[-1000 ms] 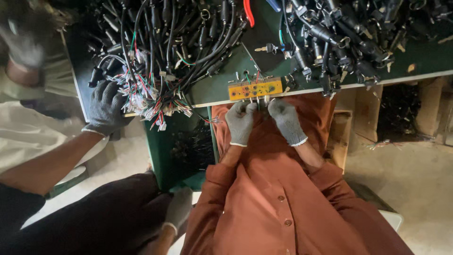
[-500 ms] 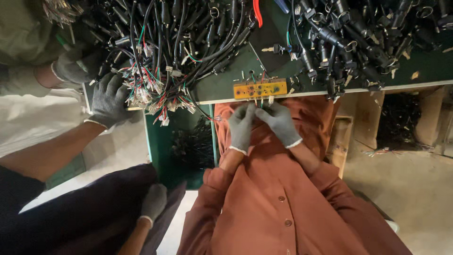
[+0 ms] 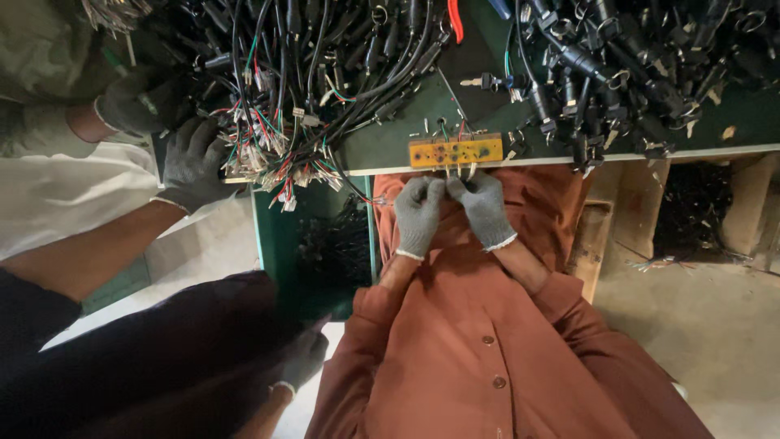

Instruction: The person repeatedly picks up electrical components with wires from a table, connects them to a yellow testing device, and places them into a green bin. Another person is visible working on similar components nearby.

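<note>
A small yellow wooden block (image 3: 455, 152) with a row of holes sits at the near edge of the green desk (image 3: 390, 146), just above the person's fingers. Thin wires run down from it into both grey-gloved hands. The left hand (image 3: 419, 213) and right hand (image 3: 484, 208) are pressed together just below the block, fingers curled tight and pinching those wire ends; what exactly sits between the fingertips is too small to tell. It looks like the wires are being worked or twisted at the block, and the next move probably calls for a steady, fine pinch. Beyond the fingers lie black cables (image 3: 617, 65) and bundles of coloured wires (image 3: 276, 138). Off to the left, a co-worker's gloved hand (image 3: 191, 162) sorts the bundles.
</note>
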The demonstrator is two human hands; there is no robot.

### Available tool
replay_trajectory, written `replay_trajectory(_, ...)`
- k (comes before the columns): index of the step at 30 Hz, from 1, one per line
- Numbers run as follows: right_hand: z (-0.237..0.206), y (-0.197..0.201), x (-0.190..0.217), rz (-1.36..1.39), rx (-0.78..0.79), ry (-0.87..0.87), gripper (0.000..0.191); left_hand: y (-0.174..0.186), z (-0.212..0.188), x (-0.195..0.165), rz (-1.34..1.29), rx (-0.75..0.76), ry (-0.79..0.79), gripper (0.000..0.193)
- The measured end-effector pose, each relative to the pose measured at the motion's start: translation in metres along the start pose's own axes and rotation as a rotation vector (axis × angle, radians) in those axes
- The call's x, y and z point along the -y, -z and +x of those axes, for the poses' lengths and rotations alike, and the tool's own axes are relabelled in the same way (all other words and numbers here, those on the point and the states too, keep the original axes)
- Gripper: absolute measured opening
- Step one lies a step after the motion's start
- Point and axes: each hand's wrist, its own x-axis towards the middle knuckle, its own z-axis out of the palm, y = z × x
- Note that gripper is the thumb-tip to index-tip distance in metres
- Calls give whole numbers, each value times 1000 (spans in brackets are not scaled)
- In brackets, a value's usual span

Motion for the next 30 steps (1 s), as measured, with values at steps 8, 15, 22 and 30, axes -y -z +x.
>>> replay_trajectory(8, 3, 5, 2, 0, 13, -79, 21, 17, 23, 0, 358, 132, -64, 35)
replay_trajectory(15, 1, 12, -3, -76, 71, -43, 23, 16, 24, 2, 62, 96, 82, 19)
replay_trajectory(22, -1, 22, -2, -199, 225, -6, 33, 32, 33, 5, 194, 208, 107, 26)
replay_trajectory(30, 5, 28, -4, -410, 167, 46, 33, 12, 17, 8, 182, 68, 126, 35)
